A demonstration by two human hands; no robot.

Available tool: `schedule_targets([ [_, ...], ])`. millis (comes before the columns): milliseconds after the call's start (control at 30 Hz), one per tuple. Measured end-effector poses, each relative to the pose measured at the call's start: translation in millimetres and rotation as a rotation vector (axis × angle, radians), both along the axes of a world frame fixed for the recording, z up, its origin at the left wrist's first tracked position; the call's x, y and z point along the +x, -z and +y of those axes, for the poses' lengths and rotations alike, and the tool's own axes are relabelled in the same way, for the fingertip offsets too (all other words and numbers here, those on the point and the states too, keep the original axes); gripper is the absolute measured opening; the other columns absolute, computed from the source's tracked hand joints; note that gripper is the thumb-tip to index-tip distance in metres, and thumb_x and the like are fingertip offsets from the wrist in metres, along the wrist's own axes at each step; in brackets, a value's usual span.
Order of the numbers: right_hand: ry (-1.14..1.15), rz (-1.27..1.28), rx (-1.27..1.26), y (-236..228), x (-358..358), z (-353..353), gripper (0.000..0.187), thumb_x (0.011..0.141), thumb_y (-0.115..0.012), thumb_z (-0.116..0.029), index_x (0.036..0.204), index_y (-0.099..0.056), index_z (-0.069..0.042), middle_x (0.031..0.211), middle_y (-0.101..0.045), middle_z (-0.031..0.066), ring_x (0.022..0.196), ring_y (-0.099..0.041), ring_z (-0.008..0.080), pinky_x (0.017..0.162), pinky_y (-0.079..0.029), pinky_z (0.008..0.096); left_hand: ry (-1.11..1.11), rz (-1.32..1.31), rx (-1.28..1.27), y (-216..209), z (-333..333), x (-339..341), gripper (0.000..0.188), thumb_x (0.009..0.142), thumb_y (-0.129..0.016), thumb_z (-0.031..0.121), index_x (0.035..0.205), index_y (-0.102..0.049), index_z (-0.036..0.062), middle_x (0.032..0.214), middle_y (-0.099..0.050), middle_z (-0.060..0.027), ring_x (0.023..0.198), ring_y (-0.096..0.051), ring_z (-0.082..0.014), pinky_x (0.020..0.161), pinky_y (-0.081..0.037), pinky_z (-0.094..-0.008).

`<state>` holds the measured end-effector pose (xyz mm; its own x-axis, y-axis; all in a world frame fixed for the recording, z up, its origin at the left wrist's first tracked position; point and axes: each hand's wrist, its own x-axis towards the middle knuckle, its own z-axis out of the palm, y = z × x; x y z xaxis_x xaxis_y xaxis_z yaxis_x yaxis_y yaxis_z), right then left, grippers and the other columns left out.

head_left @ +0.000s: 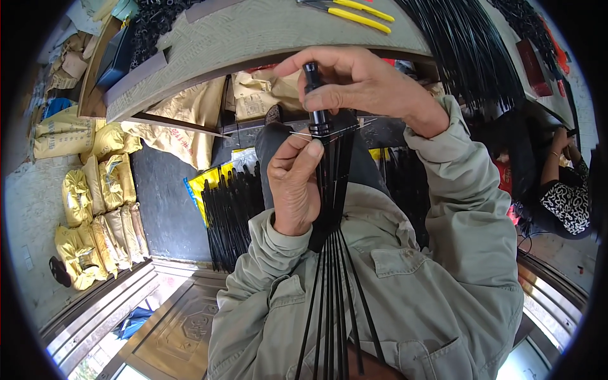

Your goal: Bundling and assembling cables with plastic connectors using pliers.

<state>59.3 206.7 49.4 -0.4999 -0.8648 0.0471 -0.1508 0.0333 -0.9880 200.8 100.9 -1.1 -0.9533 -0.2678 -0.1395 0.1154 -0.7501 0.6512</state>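
In front of my chest is a black umbrella frame [333,190], its thin ribs fanning down over my jacket. My left hand [294,183] is closed at its upper end, thumb and forefinger pinching beside the black notched hub [322,128]. A thin pale wire sticks out sideways there. From above, my right hand [373,82] curls round an upright black tube [311,77] with a flared end, thumb on its near side. The tube meets the hub. Some of the right fingers are hidden behind it.
Yellow-handled pliers [358,18] lie on the workbench [253,44], beside a large bundle of black ribs [465,44]. More black rods [231,212] lie left of my legs. Filled sacks [104,190] stack along the left wall. Another person [563,196] sits at the right.
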Motion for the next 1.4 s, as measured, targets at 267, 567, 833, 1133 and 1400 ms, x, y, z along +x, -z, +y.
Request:
schedule_targets([
  [267,0.027,0.121,-0.148,9.9,-2.7,-1.1,0.043,0.082,-0.058,-0.006,0.123,-0.046,-0.005,0.095,-0.055,0.0024,0.072,-0.051,0.005,0.061,-0.042,0.0176,-0.034,-0.062,0.019,1.7,-1.3,-0.5,0.019,0.08,-0.06,0.002,0.099,-0.058,-0.0026,0.091,-0.061,-0.0051,0.079,-0.056,-0.0074,0.075,-0.045,-0.0204],
  [567,-0.018,-0.035,-0.07,-5.4,3.5,5.6,0.047,0.08,-0.059,-0.005,0.124,-0.044,-0.003,0.099,-0.055,0.0051,0.079,-0.052,0.0071,0.067,-0.042,0.018,-0.03,-0.042,-0.002,6.7,-5.5,-1.2,0.023,0.08,-0.06,0.002,0.103,-0.056,-0.0031,0.091,-0.06,-0.0044,0.081,-0.056,-0.0073,0.076,-0.045,-0.0203],
  [833,-0.112,0.091,-0.088,-1.9,1.6,0.1,0.046,0.08,-0.059,-0.006,0.123,-0.044,-0.004,0.098,-0.056,0.0047,0.078,-0.052,0.0069,0.066,-0.042,0.0182,0.003,-0.055,0.033,2.6,-5.2,-0.1,0.029,0.08,-0.059,0.002,0.108,-0.054,-0.0041,0.092,-0.06,-0.0038,0.08,-0.056,-0.007,0.077,-0.044,-0.0198],
  [1133,-0.067,0.046,-0.15,-0.5,6.6,-0.6,0.045,0.079,-0.059,-0.006,0.122,-0.045,-0.003,0.098,-0.056,0.0055,0.082,-0.054,0.008,0.069,-0.043,0.0182,-0.024,-0.058,-0.019,6.6,-4.4,0.7,0.027,0.08,-0.061,0.003,0.106,-0.055,-0.0033,0.085,-0.058,-0.0006,0.076,-0.053,-0.0047,0.073,-0.043,-0.0177],
  [1400,0.263,0.264,-0.088,9.1,45.3,-4.9,0.061,0.074,-0.064,-0.002,0.129,-0.036,-0.003,0.104,-0.053,0.0076,0.089,-0.054,0.0119,0.075,-0.044,0.0221,-0.098,0.015,-0.093,11.9,-5.2,5.6,0.024,0.082,-0.059,0.004,0.104,-0.055,-0.0032,0.088,-0.058,-0.0014,0.078,-0.054,-0.0055,0.074,-0.043,-0.0185],
])
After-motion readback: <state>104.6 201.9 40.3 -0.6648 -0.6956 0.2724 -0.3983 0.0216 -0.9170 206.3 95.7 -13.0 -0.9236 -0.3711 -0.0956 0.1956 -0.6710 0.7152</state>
